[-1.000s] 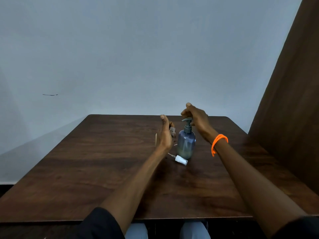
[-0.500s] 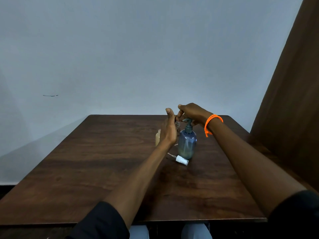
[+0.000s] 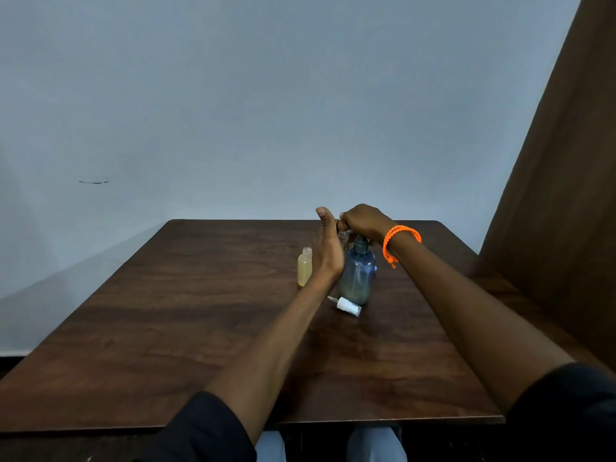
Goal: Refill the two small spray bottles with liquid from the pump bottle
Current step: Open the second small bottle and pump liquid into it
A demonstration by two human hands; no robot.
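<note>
A blue-grey pump bottle [image 3: 358,278] stands at the middle of the brown table [image 3: 186,328]. My right hand [image 3: 361,221], with an orange band at the wrist, is curled over its pump head. My left hand [image 3: 328,250] is just left of the pump and holds a small clear bottle [image 3: 342,235], of which only the open neck shows, right at the nozzle. A second small bottle [image 3: 305,267], with yellowish liquid and no cap, stands left of my left hand. A white spray cap [image 3: 348,306] with its tube lies in front of the pump bottle.
A grey wall rises behind the table's far edge. A brown wooden panel [image 3: 563,195] stands along the right side. My knees show under the near edge.
My right hand came from behind the pump onto its head and curled over it. My left hand lifted the small clear bottle up to the nozzle.
</note>
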